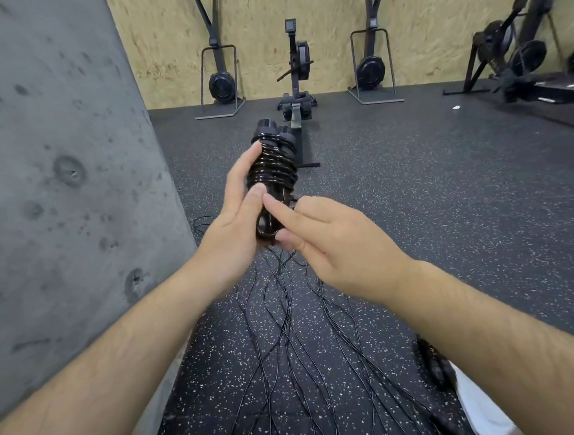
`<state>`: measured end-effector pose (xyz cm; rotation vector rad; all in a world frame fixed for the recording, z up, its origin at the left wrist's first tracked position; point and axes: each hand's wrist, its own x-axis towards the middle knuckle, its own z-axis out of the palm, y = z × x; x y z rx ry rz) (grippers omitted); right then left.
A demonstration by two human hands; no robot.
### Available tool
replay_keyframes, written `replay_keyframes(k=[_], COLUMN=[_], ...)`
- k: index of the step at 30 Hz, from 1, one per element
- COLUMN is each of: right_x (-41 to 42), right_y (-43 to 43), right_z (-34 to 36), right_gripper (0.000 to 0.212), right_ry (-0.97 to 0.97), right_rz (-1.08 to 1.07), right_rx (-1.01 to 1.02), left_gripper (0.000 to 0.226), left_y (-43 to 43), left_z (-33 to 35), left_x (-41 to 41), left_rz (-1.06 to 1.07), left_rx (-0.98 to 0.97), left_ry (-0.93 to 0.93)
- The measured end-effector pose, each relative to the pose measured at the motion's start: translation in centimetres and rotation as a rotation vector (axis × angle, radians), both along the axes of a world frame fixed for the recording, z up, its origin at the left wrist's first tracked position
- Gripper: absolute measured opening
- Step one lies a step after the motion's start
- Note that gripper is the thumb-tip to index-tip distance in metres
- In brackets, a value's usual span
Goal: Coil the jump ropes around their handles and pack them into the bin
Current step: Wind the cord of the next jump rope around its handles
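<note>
My left hand (233,211) grips a pair of black jump rope handles (272,139) held together, with glossy black rope coiled (273,173) tightly around them. The handle tops stick out above my fingers. My right hand (328,238) pinches a loop of rope at the lower end of the bundle, index finger stretched toward my left thumb. Several loose black ropes (288,337) lie spread on the speckled floor below my hands, running toward me. No bin is in view.
A grey concrete pillar (53,184) stands close on the left. A rowing machine (298,89) sits straight ahead, with ski machines (221,81) along the wooden wall and more equipment (520,58) at the right. A black object on white cloth (463,385) lies at lower right.
</note>
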<state>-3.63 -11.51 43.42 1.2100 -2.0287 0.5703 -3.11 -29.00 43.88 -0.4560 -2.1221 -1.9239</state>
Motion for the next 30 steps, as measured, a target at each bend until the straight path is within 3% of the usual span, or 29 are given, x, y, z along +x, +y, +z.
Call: replay_keyframes(k=[9, 15, 24, 30], right_x=[0.0, -0.1, -1.1, -0.4], right_y=[0.2, 0.5, 1.0, 0.0], right_z=[-0.5, -0.1, -0.5, -1.0], right_gripper=[0.027, 0.01, 0.01, 0.013], right_ry=[0.08, -0.128, -0.128, -0.171], right_rz=[0.011, -0.061, -0.138, -0.104], right_rx=[-0.219, -0.481, -0.273, -0.314], left_gripper=[0.049, 0.052, 0.05, 0.051], left_y=[0.8, 0.9, 1.0, 1.4], left_z=[-0.4, -0.3, 0.0, 0.2], left_x=[0.0, -0.2, 0.0, 0.1], left_rz=[-0.177, -0.13, -0.101, -0.111], left_rx=[0.199, 0.21, 0.229, 0.219], left_ry=[-0.052, -0.022, -0.021, -0.035])
